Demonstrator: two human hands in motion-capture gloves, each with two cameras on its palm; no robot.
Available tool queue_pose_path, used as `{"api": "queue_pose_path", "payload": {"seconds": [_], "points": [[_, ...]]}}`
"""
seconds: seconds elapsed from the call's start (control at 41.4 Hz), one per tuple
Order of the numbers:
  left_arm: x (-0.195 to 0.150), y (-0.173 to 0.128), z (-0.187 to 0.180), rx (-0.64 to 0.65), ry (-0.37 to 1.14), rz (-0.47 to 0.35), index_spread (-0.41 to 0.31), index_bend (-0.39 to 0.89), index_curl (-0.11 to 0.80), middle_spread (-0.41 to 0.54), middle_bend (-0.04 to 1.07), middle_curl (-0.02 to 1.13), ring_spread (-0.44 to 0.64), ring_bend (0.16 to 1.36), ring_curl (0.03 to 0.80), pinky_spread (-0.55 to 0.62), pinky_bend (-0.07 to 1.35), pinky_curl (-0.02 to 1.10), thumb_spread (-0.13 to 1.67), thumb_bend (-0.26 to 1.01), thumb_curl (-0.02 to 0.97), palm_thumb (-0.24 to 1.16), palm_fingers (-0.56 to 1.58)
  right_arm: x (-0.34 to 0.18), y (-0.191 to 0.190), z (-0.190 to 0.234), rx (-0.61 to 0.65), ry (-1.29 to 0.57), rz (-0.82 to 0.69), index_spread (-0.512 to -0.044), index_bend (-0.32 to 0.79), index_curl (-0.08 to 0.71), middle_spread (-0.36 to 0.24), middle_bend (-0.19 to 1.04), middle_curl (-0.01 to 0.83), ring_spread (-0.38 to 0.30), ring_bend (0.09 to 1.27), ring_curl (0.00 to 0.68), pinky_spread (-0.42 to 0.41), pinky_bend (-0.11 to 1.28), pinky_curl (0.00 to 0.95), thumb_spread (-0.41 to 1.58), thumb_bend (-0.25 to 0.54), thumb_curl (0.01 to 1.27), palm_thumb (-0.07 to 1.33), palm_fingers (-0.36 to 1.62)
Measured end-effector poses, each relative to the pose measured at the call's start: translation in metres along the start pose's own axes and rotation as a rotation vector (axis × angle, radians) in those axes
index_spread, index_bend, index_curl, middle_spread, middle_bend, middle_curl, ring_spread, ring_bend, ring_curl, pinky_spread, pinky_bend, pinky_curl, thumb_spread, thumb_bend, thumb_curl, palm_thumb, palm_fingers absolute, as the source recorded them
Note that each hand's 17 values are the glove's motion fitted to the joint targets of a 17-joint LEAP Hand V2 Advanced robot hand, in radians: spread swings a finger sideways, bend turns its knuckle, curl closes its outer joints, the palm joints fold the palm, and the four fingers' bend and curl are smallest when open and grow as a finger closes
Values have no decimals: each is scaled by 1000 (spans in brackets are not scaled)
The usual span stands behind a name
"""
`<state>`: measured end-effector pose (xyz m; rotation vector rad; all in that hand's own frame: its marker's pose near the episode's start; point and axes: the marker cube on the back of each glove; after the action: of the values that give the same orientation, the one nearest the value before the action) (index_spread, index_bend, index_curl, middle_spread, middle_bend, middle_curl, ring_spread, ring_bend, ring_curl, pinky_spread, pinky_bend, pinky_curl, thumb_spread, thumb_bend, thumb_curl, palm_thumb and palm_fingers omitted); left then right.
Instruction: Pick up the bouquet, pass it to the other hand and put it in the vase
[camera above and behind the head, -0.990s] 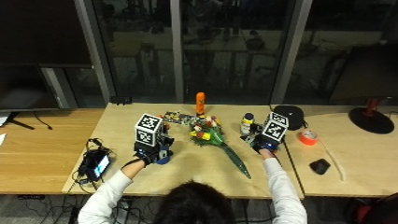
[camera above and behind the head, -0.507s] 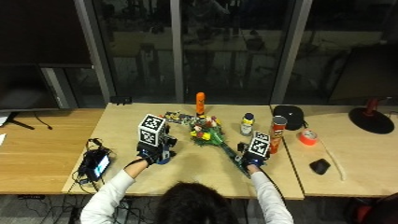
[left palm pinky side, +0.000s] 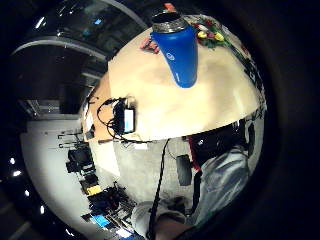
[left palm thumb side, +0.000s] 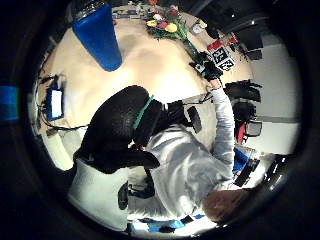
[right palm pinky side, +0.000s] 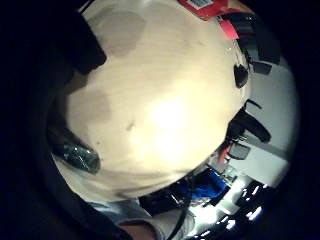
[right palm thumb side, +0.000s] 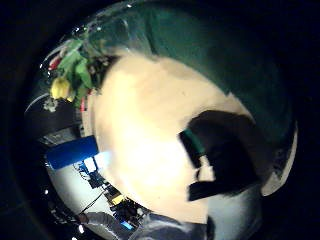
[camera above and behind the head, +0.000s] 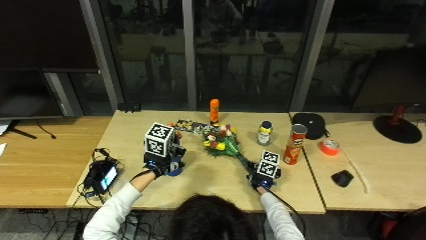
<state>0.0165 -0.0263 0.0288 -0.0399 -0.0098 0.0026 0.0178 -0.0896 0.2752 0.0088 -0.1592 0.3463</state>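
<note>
— Outside view: where is the bouquet (camera above and behind the head: 223, 144)?
— Flat on the worktop (camera above and behind the head: 200, 177), stems running toward the right hand (camera above and behind the head: 261, 181); the blue vase (camera above and behind the head: 174, 165) stands by the left hand (camera above and behind the head: 160, 165).
— Hands' grips?
— Cannot tell for either.

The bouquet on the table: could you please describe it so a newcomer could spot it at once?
On the light wooden table, look near the middle, just in front of the upright orange bottle. The bouquet lies flat there, its green stems running toward the right hand. Unlike the upright containers nearby, it has red and yellow flowers.
</note>
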Motion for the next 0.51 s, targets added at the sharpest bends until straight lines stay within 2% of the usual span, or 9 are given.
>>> {"api": "queue_pose_path", "payload": {"seconds": [0.072, 0.097, 0.217, 0.242, 0.29, 0.314, 0.411, 0.459, 0.507], "points": [[1, -2, 1, -5, -5, 0, 88, 101, 147, 379, 191, 295, 478, 616, 232, 434, 420, 323, 1068, -23, 295, 255, -80, 0, -4, 0, 45, -19, 25, -229, 363, 216, -76, 289, 388, -149, 604, 325, -100, 605, 315, 1113, 58, 345, 679, 904], [2, -2, 2, -7, -6, 0, 88, 101, 147, 379, 191, 296, 478, 615, 233, 434, 420, 323, 1068, -23, 295, 255, -80, 0, -4, -1, 50, -17, 38, -234, 381, 226, -84, 272, 387, -159, 602, 328, -118, 597, 316, 1121, 74, 352, 714, 957], [2, -2, 3, -27, -8, 6, 88, 113, 151, 379, 190, 298, 478, 610, 232, 434, 413, 324, 1070, -23, 295, 256, -73, -1, -8, -10, 99, -1, 66, -240, 372, 289, -117, 236, 404, -193, 590, 361, -186, 611, 355, 1119, 122, 389, 849, 1104], [3, -1, 3, -33, -6, 10, 88, 113, 152, 379, 190, 299, 478, 609, 232, 434, 412, 324, 1070, -23, 295, 256, -73, -2, -9, -12, 110, -7, 61, -244, 370, 300, -132, 237, 409, -201, 600, 369, -199, 614, 359, 1059, 130, 412, 894, 1159], [3, 0, 1, -43, 0, 17, 88, 114, 155, 379, 188, 298, 478, 606, 232, 434, 414, 325, 1073, -21, 296, 259, -69, -3, -12, -13, 131, -24, 54, -249, 292, 301, -167, 261, 425, -228, 675, 401, -250, 657, 377, 936, 112, 445, 922, 1298], [4, 0, 1, -45, 2, 19, 88, 114, 156, 379, 188, 298, 478, 606, 232, 434, 414, 325, 1074, -21, 296, 259, -69, -3, -13, -14, 143, -35, 52, -251, 282, 311, -176, 267, 431, -233, 679, 404, -260, 663, 383, 902, 106, 456, 933, 1297], [4, 0, -3, -47, 11, 20, 88, 116, 158, 379, 190, 300, 475, 603, 233, 430, 413, 326, 1081, -18, 298, 268, -60, -1, -17, -20, 200, -102, 38, -258, 163, 310, -192, 447, 497, -234, 808, 452, -279, 651, 400, 837, 74, 485, 948, 1445], [5, -1, -5, -49, 21, 22, 88, 114, 160, 379, 189, 300, 474, 606, 233, 429, 412, 326, 1082, -18, 298, 274, -59, 0, -19, -26, 237, -154, 21, -259, 198, 327, -196, 502, 519, -230, 836, 467, -282, 639, 404, 890, 69, 478, 953, 1478], [7, -4, -6, -49, 41, 30, 88, 120, 162, 378, 187, 299, 473, 604, 233, 431, 413, 327, 1087, -18, 298, 277, -57, -3, -18, -36, 281, -220, -4, -262, 284, 360, -196, 561, 542, -224, 833, 475, -272, 625, 408, 940, 50, 453, 934, 1524]]}}
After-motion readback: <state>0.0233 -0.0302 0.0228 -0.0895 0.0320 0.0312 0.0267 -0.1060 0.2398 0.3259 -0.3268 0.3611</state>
